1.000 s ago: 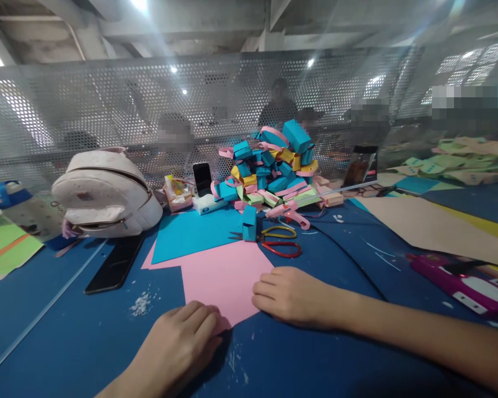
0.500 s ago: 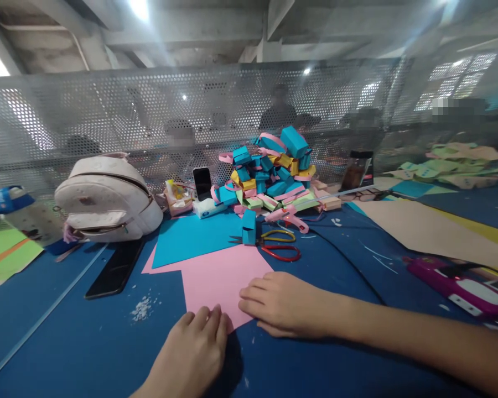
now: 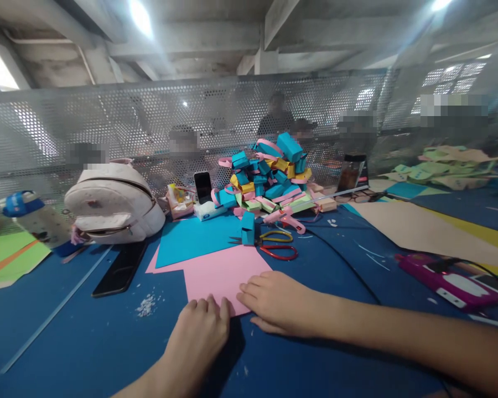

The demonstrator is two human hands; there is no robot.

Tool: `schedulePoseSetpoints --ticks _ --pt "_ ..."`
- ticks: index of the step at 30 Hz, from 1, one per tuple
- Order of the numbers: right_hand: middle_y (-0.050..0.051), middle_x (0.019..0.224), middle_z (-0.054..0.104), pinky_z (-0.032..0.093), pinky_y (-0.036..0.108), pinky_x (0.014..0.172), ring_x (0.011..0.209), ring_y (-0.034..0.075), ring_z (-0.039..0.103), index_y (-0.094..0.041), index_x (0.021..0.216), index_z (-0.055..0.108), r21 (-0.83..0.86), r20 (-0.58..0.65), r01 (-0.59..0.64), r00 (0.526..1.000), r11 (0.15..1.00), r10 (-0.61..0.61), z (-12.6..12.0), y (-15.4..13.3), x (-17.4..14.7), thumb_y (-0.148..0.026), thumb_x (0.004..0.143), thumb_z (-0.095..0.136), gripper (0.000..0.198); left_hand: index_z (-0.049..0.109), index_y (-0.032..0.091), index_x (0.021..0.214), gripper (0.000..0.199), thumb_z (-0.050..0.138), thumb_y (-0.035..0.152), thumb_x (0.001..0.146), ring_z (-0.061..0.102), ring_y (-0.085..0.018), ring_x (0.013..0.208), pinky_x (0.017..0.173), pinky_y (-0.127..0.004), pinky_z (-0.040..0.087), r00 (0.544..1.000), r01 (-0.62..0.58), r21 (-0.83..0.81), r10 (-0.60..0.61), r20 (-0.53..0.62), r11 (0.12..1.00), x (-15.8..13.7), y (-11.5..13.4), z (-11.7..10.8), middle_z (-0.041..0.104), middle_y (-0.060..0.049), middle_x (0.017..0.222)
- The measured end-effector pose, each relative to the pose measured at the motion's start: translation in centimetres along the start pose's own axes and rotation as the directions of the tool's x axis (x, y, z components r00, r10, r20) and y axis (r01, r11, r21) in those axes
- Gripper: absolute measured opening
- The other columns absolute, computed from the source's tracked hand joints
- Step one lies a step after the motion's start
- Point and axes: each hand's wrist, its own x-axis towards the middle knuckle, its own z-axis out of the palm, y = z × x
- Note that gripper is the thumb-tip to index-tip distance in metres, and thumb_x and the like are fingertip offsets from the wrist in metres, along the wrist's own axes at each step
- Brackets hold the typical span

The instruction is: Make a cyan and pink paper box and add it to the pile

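A sheet of pink paper (image 3: 219, 274) lies flat on the blue table, its far part beneath a blue sheet (image 3: 199, 237). My left hand (image 3: 203, 331) is closed on the near edge of the pink paper, fingers bent over it. At the right part of that same edge, my right hand (image 3: 280, 304) grips the paper, thumb low and fingers together on top. The undersides of both hands are hidden. Just beyond the pink paper stands a small folded blue paper box (image 3: 248, 228), in front of scissors (image 3: 277, 252) with one red and one yellow handle.
A pink glue gun (image 3: 285, 218) with a black cord lies before a heap of folded paper pieces (image 3: 269, 174). To the left are a black phone (image 3: 120, 269), a white backpack (image 3: 114, 207) and a bottle (image 3: 37, 221). A purple power strip (image 3: 452, 282) sits at right.
My left hand has moved slightly forward, and the near edge of the pink paper now lies farther from me. My right hand stays nearly in place. The camera view has tilted slightly.
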Motion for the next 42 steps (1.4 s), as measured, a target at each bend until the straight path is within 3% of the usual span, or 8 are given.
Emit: schedulePoseSetpoints --ticks 4,7,10,13,16,22,29,42 --pt "0.010 0.095 0.069 0.043 0.033 0.069 0.086 0.023 0.062 -0.013 0.106 0.061 -0.015 -0.003 -0.002 1.000 1.000 0.002 -0.4 0.4 -0.2 -0.031 0.089 0.059 0.025 0.067 0.011 0.095 0.024 0.051 -0.001 0.081 0.069 -0.028 0.069 0.057 -0.036 0.056 1.000 -0.023 -0.127 0.020 -0.021 0.992 0.3 -1.5 -0.7 0.070 -0.010 0.079" --pt "0.005 0.086 0.069 0.038 0.032 0.062 0.077 0.020 0.061 -0.016 0.095 0.061 -0.064 -0.016 0.001 1.000 0.998 -0.002 -0.6 0.9 -0.4 -0.021 0.091 0.055 0.009 0.067 0.015 0.093 0.021 0.051 0.004 0.084 0.069 -0.026 0.068 0.058 -0.033 0.053 0.998 -0.022 -0.216 0.007 -0.069 0.976 -0.3 -2.5 -0.2 0.071 -0.007 0.078" --pt "0.003 0.079 0.068 0.033 0.031 0.059 0.069 0.018 0.058 -0.017 0.084 0.060 -0.089 -0.051 0.006 0.999 0.996 -0.010 -0.8 1.4 -0.8 -0.014 0.092 0.052 0.011 0.067 0.018 0.094 0.024 0.046 0.007 0.089 0.068 -0.021 0.072 0.063 -0.027 0.050 0.988 -0.050 -0.357 -0.006 -0.153 0.933 -1.2 -3.3 0.6 0.071 -0.006 0.079" --pt "0.003 0.079 0.068 0.032 0.029 0.059 0.068 0.016 0.058 -0.017 0.084 0.059 -0.011 -0.047 0.010 0.999 1.000 -0.011 -0.8 1.9 -1.3 -0.015 0.093 0.051 0.012 0.067 0.020 0.092 0.028 0.040 0.014 0.096 0.066 -0.019 0.080 0.070 -0.026 0.048 0.980 -0.088 -0.582 -0.034 -0.196 0.808 -1.7 -4.1 1.1 0.070 -0.004 0.085" --pt "0.002 0.080 0.068 0.033 0.027 0.059 0.069 0.015 0.059 -0.018 0.084 0.060 0.146 0.015 -0.036 0.999 0.989 0.034 -0.9 2.4 -1.5 -0.020 0.096 0.048 0.017 0.063 0.018 0.079 0.032 0.039 0.022 0.099 0.061 -0.015 0.074 0.068 -0.023 0.044 0.989 -0.041 -0.780 -0.085 -0.120 0.625 -1.4 -4.9 1.4 0.066 -0.001 0.078" --pt "-0.003 0.075 0.063 0.031 0.023 0.058 0.068 0.012 0.057 -0.019 0.077 0.057 0.427 0.111 -0.201 0.979 0.882 0.169 -0.6 3.4 -1.2 -0.024 0.097 0.048 0.023 0.058 0.017 0.072 0.032 0.043 0.030 0.097 0.057 -0.014 0.069 0.063 -0.022 0.041 0.991 0.076 -0.904 -0.134 0.021 0.421 -0.4 -5.7 2.3 0.064 0.000 0.074" --pt "-0.004 0.074 0.058 0.029 0.022 0.059 0.067 0.010 0.053 -0.018 0.076 0.056 0.554 0.161 -0.276 0.961 0.786 0.224 0.6 3.9 -1.3 -0.019 0.092 0.053 0.017 0.056 0.019 0.080 0.032 0.035 0.035 0.100 0.055 -0.014 0.062 0.059 -0.022 0.042 0.985 0.065 -0.866 -0.171 -0.023 0.495 -0.4 -5.5 3.3 0.060 0.001 0.070" --pt "0.000 0.081 0.053 0.032 0.027 0.064 0.078 0.015 0.051 -0.020 0.078 0.055 0.456 0.213 -0.177 0.973 0.872 0.086 1.9 4.4 -1.5 -0.021 0.095 0.048 0.019 0.060 0.022 0.084 0.033 0.035 0.034 0.101 0.061 -0.015 0.063 0.054 -0.021 0.046 0.994 -0.036 -0.786 -0.060 -0.093 0.618 -0.8 -5.0 5.9 0.065 -0.001 0.074"
